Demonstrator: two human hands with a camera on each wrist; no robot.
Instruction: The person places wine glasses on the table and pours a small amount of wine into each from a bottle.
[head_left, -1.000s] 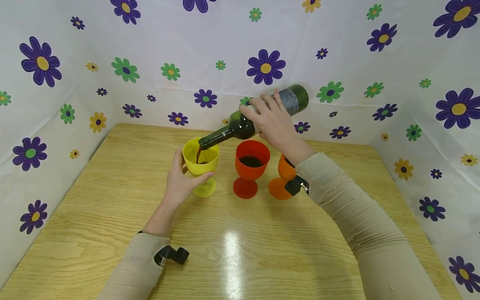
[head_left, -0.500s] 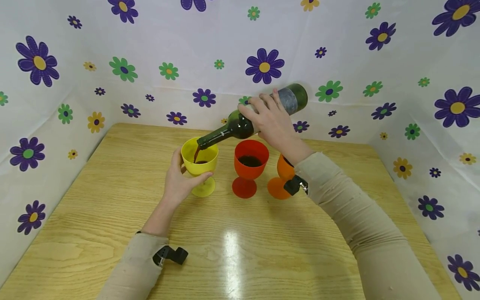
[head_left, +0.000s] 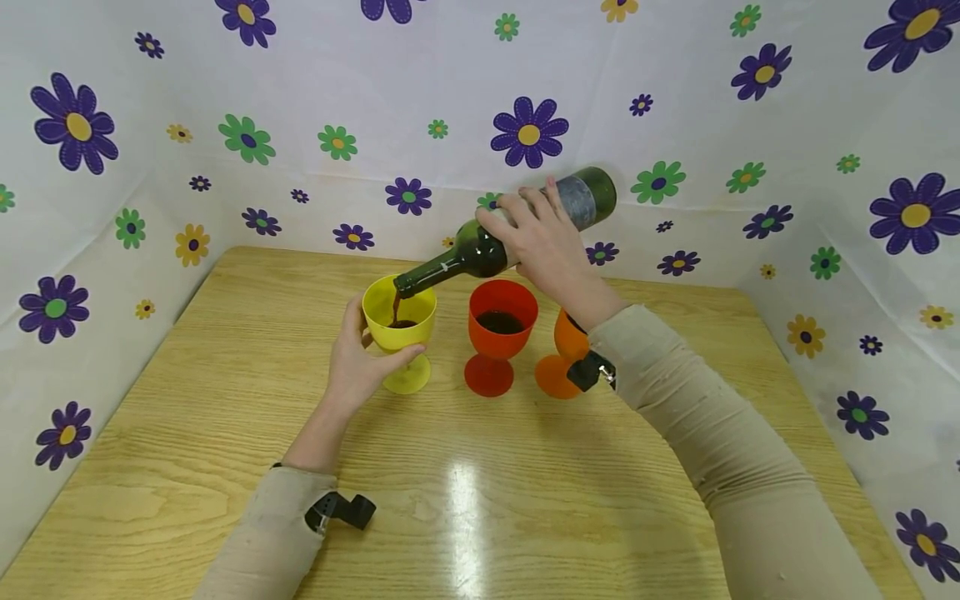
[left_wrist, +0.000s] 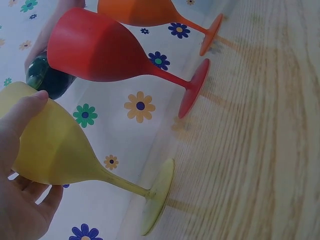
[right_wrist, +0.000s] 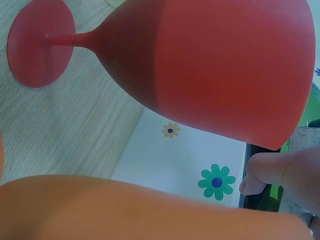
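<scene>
Yellow goblet (head_left: 399,336) on the bench (head_left: 225,400), dark liquid (head_left: 403,323) streaming in.
The left hand (head_left: 357,362) has its fingers round the goblet; the right hand (head_left: 546,250) grips the tilted green bottle (head_left: 480,253) above. I'd call this pouring; the next move likely calls for a smooth tilt upright.

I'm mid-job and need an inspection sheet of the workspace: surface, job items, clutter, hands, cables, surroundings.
Surface: wood-grain table, bright glare patch near the front middle.
Job's things: tilted green bottle pouring dark liquid into the upright yellow goblet; red goblet stands beside it, dark liquid inside; orange goblet partly hidden by the right arm.
Clutter: nothing seen.
Hands: left hand holds the yellow goblet's bowl; right hand grips the green bottle.
Cables: nothing seen; a black device sits at each wrist.
Surroundings: white flower-print covering behind and at both sides.
</scene>
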